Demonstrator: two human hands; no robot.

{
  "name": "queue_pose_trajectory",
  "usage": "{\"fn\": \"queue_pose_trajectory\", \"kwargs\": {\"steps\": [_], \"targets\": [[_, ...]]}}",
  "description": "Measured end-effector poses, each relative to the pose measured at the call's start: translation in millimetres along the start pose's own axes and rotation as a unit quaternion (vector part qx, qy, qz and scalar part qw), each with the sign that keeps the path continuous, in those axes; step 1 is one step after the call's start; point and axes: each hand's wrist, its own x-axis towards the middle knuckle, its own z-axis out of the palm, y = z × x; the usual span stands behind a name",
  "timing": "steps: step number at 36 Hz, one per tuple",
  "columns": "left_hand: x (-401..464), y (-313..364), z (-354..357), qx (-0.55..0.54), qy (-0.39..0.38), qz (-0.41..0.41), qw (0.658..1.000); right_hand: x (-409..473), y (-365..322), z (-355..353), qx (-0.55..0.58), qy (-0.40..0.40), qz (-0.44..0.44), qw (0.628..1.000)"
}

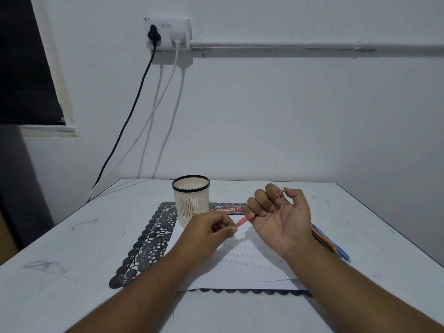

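Cataloguing what my remote feed shows, item by item.

Red pen (241,221): held in the air above the sheet of paper (242,270), just in front of the pen holder (191,203), spanning both hands.

Right hand (281,219): palm up, fingers curled round the barrel, thumb and forefinger closing on the far end. I judge this grip steadies the pen while the other hand works on it.

Left hand (211,230): thumb and fingertips pinch the near end of the pen, in my judgement to pull off or seat a cap.

Pen holder: cream, slotted, black rim, upright on the lace mat (153,236), within easy reach for dropping a pen in.

Lace mat: black, spread on the table (72,272) under the paper.

Sheet of paper: rows of faint marks, not readable.

Packet (230,209): red and black, flat behind the hands, touching the holder's base. The print is blurred and may read "07"; no brand is legible.

Spare pens (330,245): orange and blue, lying on the table partly behind the right wrist.

Wall socket (168,32): one black plug, one white, cables hanging behind the table.
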Motion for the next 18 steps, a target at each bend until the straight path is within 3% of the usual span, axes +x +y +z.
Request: {"fn": "queue_pose_trajectory", "kwargs": {"steps": [18], "targets": [[0.2, 0.3, -1.5, 0.011, -0.004, -0.003, 1.000, 0.6, 0.5, -3.4, -0.010, -0.010, 0.001, 1.000]]}}
